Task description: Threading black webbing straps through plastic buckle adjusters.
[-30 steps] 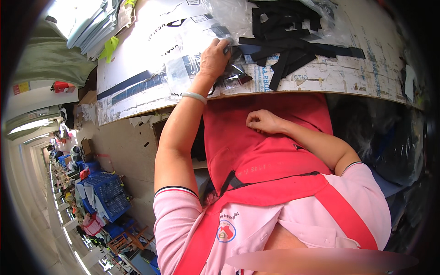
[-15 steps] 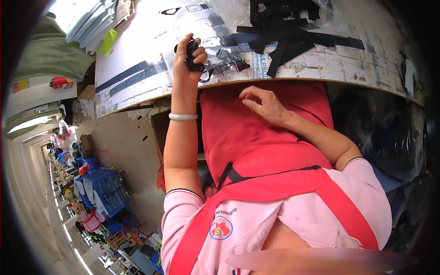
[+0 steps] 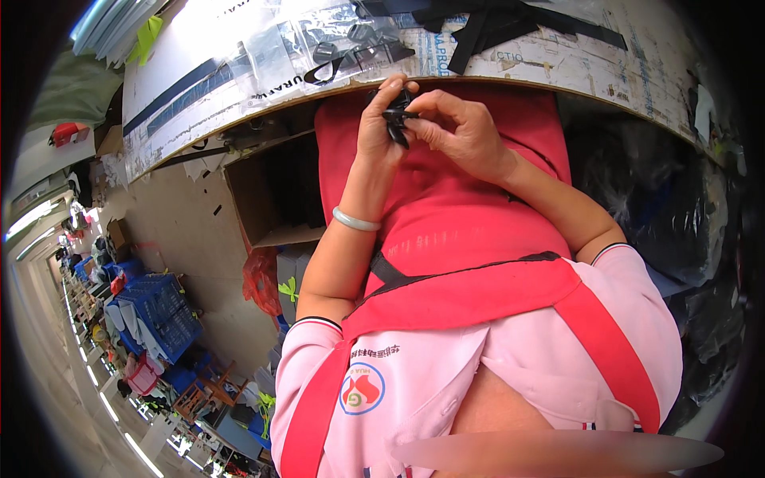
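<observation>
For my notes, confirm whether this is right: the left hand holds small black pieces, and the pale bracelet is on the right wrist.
Wrong wrist: the head view shows the pale bracelet on the left one. The left hand does hold small black pieces.

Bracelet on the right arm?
No, the pale bracelet circles the left arm, whose left hand holds small black parts; none shows on the right arm.
</observation>
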`<state>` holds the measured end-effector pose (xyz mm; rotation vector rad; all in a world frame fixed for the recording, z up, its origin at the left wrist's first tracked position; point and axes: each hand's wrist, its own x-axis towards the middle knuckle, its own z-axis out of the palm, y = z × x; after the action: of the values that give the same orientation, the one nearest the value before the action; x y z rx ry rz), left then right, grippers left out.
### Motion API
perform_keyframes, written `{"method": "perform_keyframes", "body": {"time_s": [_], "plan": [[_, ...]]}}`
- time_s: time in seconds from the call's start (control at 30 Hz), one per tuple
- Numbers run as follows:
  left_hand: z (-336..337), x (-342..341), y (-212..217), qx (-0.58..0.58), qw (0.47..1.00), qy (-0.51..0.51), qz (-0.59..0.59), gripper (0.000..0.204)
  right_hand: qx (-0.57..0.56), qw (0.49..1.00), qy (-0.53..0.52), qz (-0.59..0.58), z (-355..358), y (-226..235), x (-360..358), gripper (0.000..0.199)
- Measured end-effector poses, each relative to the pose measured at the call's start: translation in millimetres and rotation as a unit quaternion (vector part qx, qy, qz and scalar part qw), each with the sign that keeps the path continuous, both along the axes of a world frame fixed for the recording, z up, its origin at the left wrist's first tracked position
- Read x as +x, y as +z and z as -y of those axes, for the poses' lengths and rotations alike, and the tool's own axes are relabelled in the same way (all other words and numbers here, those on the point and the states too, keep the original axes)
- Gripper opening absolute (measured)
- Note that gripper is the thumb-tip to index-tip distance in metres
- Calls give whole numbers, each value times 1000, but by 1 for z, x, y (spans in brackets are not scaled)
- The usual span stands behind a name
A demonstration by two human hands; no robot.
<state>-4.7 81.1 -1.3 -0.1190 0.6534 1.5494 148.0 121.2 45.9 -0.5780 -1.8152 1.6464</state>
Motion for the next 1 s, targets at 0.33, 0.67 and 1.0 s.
{"method": "perform_keyframes", "body": {"time_s": [0.33,0.67,1.0], "plan": [[62,24,-2,-32,889,-341,-303,22,-172,980,83,55,-8,-20,13,16],[63,15,-24,90,954,-286,4,62,-529,845,44,68,-7,-100,16,18],[62,-9,-34,69,976,-49,199,29,-505,838,153,140,3,-96,19,16]]}}
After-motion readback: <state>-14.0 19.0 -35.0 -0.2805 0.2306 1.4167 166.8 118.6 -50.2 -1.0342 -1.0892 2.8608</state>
